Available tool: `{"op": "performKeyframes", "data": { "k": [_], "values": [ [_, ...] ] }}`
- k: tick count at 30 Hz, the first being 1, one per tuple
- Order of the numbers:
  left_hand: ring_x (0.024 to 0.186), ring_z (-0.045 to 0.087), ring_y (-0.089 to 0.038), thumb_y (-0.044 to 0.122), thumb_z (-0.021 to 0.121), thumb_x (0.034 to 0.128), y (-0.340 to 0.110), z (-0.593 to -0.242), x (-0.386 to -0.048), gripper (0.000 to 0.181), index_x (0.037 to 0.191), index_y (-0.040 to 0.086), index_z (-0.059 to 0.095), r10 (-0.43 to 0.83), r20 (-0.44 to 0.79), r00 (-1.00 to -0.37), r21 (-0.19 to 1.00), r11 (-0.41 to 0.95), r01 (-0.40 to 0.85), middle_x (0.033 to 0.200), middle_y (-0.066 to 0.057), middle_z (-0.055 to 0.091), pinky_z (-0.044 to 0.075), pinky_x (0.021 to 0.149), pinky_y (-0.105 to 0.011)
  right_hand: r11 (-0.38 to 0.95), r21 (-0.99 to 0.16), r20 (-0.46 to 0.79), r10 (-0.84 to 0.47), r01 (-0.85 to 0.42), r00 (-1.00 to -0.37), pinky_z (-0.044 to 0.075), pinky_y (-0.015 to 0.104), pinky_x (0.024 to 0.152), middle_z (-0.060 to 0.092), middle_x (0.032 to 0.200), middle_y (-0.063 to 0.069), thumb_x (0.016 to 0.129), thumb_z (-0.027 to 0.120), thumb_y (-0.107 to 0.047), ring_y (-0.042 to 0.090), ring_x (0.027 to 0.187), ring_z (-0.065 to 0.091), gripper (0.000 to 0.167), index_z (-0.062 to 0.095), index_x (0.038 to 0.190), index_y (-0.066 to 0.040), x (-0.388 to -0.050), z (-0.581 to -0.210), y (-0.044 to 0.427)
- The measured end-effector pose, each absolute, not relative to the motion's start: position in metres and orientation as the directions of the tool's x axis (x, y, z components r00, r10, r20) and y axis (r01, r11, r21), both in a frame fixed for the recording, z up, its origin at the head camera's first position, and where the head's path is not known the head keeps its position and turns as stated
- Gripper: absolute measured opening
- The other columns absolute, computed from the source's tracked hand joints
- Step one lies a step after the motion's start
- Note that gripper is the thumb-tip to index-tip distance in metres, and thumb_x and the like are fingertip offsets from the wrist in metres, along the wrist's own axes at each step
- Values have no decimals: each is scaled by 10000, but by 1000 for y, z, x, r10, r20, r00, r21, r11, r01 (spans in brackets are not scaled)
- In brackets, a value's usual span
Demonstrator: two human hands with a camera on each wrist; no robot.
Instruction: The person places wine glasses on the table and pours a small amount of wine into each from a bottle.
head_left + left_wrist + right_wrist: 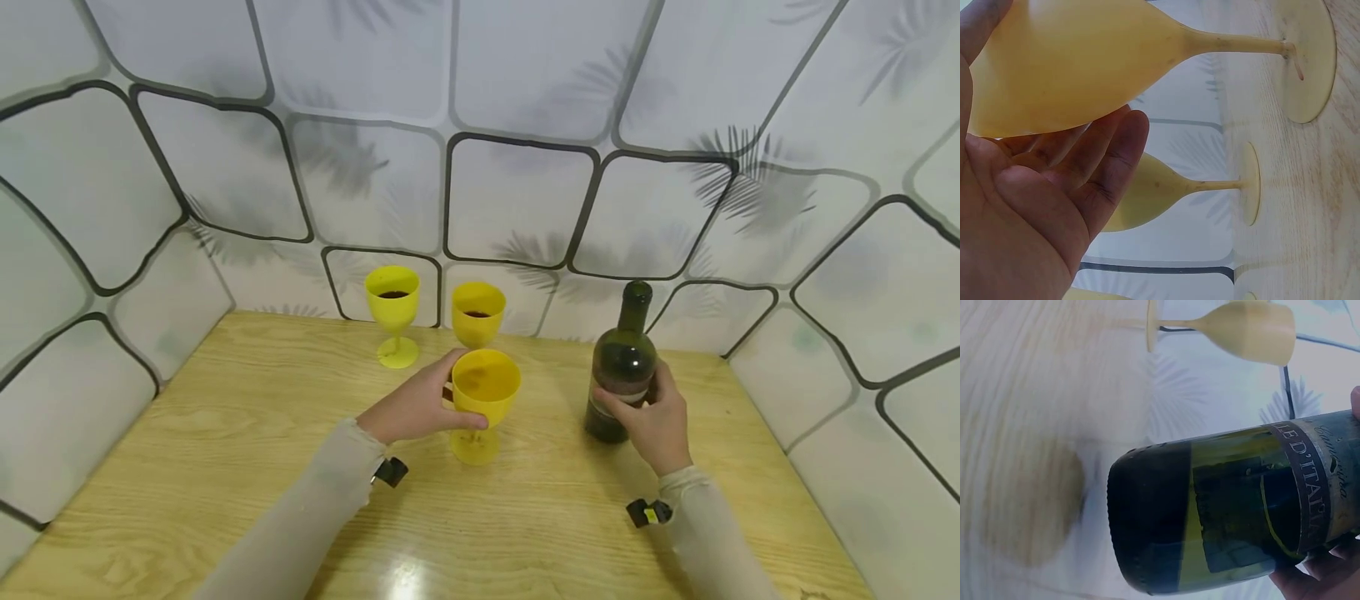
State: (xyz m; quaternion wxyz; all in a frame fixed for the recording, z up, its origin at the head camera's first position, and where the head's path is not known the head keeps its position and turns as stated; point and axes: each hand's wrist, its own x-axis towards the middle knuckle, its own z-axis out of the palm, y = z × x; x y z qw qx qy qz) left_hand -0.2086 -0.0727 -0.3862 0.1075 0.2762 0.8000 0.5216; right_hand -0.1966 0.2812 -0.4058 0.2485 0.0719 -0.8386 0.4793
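Observation:
A yellow plastic goblet (487,392) is in my left hand (420,404), with the thumb across the front of the bowl and the fingers round its far side. No dark liquid shows inside that bowl. The left wrist view shows its stem and round foot (1310,75) close to the tabletop. My right hand (660,421) grips a dark green wine bottle (626,358) round its labelled middle. The bottle is nearly upright; in the right wrist view, its base (1147,531) is raised off the table, with dark liquid in the bottom.
Behind the held goblet stand two more yellow goblets, one at the back left (393,315) and one at the back middle (477,321), both with dark liquid inside. A patterned wall covering (517,200) encloses the wooden table (480,533) at the back and sides.

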Motion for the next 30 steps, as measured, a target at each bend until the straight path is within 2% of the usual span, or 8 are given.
{"op": "performKeyframes", "data": {
  "k": [5, 11, 17, 21, 30],
  "values": [
    [1181, 599, -125, 415, 879, 833, -72, -386, -207, 826, 1497, 266, 411, 553, 115, -825, 891, 310, 333, 1322, 81, 607, 520, 1009, -404, 576, -717, 525, 77, -392, -847, 468, 169, 948, 668, 1314, 55, 733, 954, -94, 51, 1156, 609, 839, 540, 1463, -101, -190, -399, 277],
    [1180, 598, -130, 413, 879, 834, -73, -385, -206, 829, 1500, 265, 410, 549, 117, -828, 890, 313, 333, 1325, 79, 604, 515, 1013, -412, 618, -654, 567, 19, -436, -824, 463, 185, 917, 670, 1313, 90, 678, 989, -121, 209, 1133, 641, 889, 552, 1452, -79, -184, -391, 271],
    [1181, 597, -138, 394, 881, 836, -72, -385, -207, 832, 1505, 250, 407, 552, 116, -826, 890, 311, 334, 1329, 70, 601, 517, 1010, -413, 614, -635, 602, 13, -469, -799, 436, 149, 953, 659, 1336, 102, 668, 990, -99, 251, 1166, 641, 901, 550, 1454, -69, -183, -388, 270],
    [1180, 597, -134, 391, 881, 837, -72, -384, -207, 834, 1507, 248, 405, 549, 116, -828, 886, 320, 336, 1330, 71, 600, 518, 1007, -407, 618, -625, 604, -5, -477, -797, 437, 179, 984, 648, 1344, 118, 674, 988, -103, 270, 1193, 631, 897, 544, 1452, -58, -183, -387, 269],
    [1182, 598, -144, 377, 878, 844, -72, -383, -205, 836, 1513, 239, 397, 550, 121, -827, 886, 316, 340, 1334, 63, 599, 520, 1010, -411, 660, -585, 599, -42, -473, -800, 474, 487, 1013, 629, 1363, 118, 668, 996, -138, 284, 1225, 611, 912, 542, 1457, -85, -180, -384, 267]
  ]
}}
